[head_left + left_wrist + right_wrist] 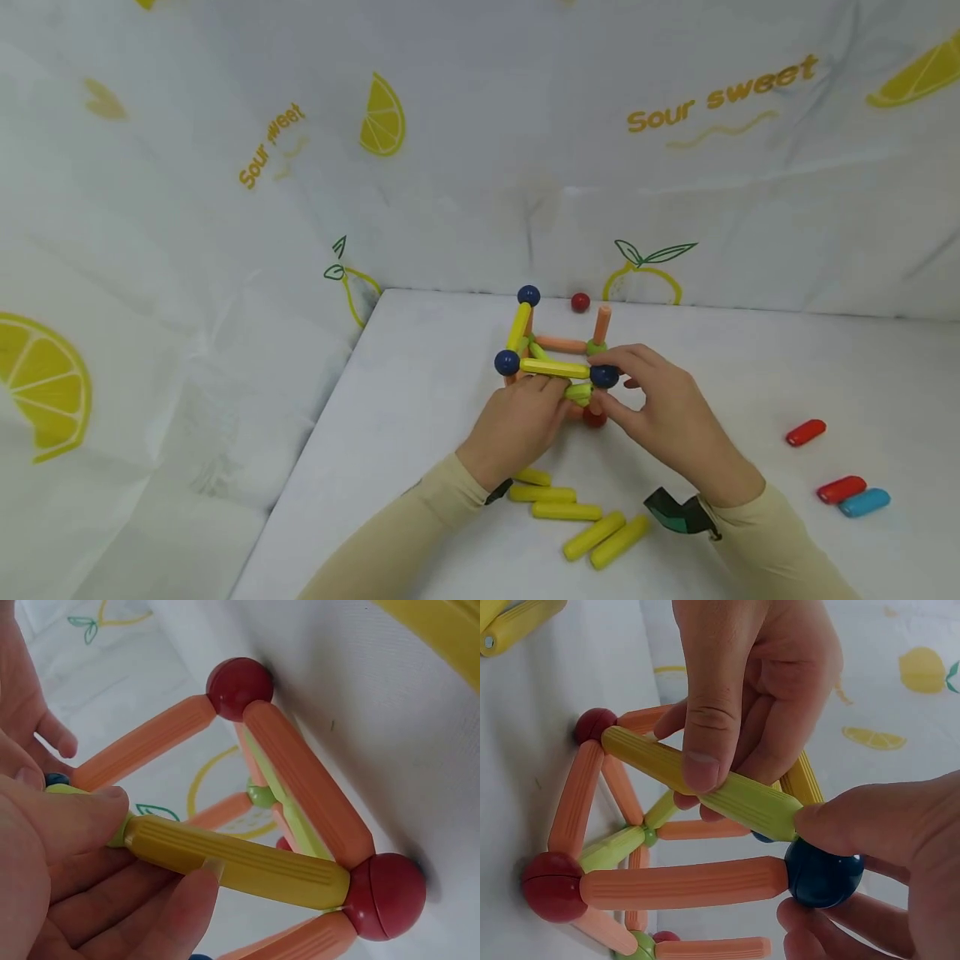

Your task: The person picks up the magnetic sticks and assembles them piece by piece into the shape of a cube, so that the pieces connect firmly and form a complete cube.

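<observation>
A frame of magnetic rods and balls stands on the table, its orange rod running from a red ball up to a dark blue ball. My left hand pinches a slanting pair of rods where they meet end to end: a yellow rod touching a lower red ball, and a light green rod whose far end lies at the blue ball. My right hand grips that blue ball, its thumb against the green rod's end. A yellow rod spans the frame's top.
Several loose yellow rods lie in front of the frame, between my forearms. To the right are two red rods and a blue rod. A loose red ball sits behind the frame, near the lemon-printed cloth.
</observation>
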Demonstrator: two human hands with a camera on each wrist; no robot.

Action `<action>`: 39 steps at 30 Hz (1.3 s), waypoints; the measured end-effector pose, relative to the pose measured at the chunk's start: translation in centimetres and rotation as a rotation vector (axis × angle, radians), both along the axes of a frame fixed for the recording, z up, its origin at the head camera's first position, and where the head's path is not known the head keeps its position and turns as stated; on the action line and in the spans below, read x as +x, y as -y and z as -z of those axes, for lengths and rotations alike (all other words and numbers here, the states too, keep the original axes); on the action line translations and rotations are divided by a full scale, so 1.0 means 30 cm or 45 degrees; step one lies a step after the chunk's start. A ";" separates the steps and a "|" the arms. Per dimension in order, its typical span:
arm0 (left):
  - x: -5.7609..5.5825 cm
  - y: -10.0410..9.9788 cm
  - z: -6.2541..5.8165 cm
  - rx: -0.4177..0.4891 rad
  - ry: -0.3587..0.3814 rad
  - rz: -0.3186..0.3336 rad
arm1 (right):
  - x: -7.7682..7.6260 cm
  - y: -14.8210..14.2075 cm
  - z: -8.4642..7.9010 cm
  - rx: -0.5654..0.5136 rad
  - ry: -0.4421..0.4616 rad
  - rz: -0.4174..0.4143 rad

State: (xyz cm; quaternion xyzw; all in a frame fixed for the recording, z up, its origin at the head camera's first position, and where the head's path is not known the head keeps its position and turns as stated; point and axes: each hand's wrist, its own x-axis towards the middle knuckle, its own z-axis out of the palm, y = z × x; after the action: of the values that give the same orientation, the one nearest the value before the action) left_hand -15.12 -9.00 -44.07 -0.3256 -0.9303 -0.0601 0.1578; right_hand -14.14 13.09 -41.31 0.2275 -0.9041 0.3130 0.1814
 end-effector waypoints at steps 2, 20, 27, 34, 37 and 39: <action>0.000 -0.003 -0.004 -0.003 -0.002 -0.014 | 0.000 0.002 -0.005 0.003 0.011 0.016; 0.007 -0.015 0.006 -0.001 -0.061 -0.067 | 0.003 0.018 0.011 -0.012 -0.047 0.068; -0.001 -0.017 0.010 0.007 -0.079 -0.074 | 0.005 0.025 0.010 -0.002 -0.061 0.077; -0.008 -0.010 0.015 0.002 -0.061 -0.089 | 0.002 0.029 0.009 -0.006 -0.051 0.061; -0.011 -0.004 0.021 0.013 -0.066 -0.089 | -0.001 0.031 0.009 -0.006 -0.046 0.048; -0.013 -0.002 0.026 0.017 -0.073 -0.091 | -0.004 0.032 0.009 -0.003 -0.042 0.044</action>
State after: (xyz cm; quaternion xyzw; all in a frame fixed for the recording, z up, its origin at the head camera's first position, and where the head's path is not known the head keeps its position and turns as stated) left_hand -15.51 -8.96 -44.85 -0.2926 -0.9360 -0.0513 0.1888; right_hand -14.26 12.13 -41.59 0.2168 -0.9044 0.3070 0.2018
